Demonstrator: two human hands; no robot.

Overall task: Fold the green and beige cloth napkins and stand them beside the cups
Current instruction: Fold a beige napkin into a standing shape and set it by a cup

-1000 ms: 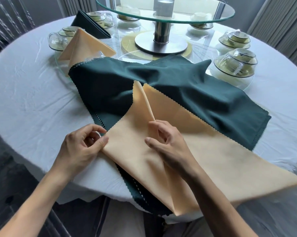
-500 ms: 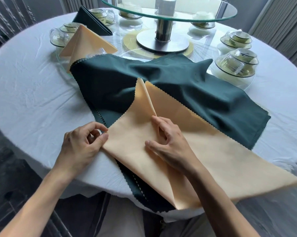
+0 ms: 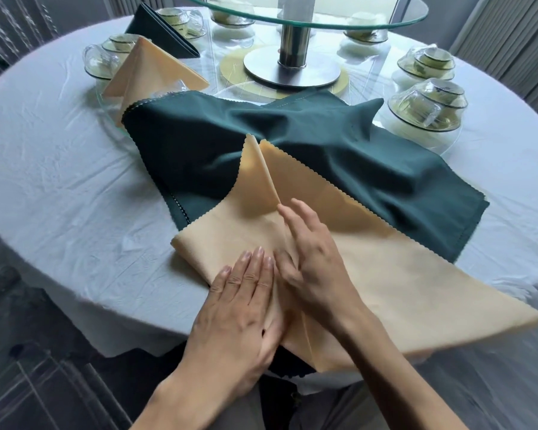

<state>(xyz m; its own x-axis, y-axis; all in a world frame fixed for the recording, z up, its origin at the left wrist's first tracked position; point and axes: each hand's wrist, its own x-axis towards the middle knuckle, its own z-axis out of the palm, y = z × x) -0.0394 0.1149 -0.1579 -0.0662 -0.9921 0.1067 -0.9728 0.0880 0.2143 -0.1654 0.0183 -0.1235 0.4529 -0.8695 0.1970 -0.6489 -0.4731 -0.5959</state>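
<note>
A beige napkin (image 3: 401, 274) lies half-folded on top of a spread dark green napkin (image 3: 339, 156) at the near side of the round table. My left hand (image 3: 242, 302) lies flat with straight fingers on the beige napkin's folded-over left part. My right hand (image 3: 311, 259) rests on the cloth along its centre crease, fingers extended; a flap stands up just beyond the fingertips. A folded beige napkin (image 3: 156, 69) and a folded green napkin (image 3: 159, 32) stand beside the glass cups (image 3: 106, 57) at the far left.
The table carries a white tablecloth (image 3: 60, 187). A glass turntable on a metal post (image 3: 292, 35) stands at the centre. More stacked cups on saucers (image 3: 425, 103) sit at the far right. The table's near edge is just below my hands.
My left hand has folded the beige napkin's left corner over toward the centre and now lies flat on it. My right hand has stayed on the centre crease, its fingers straighter.
</note>
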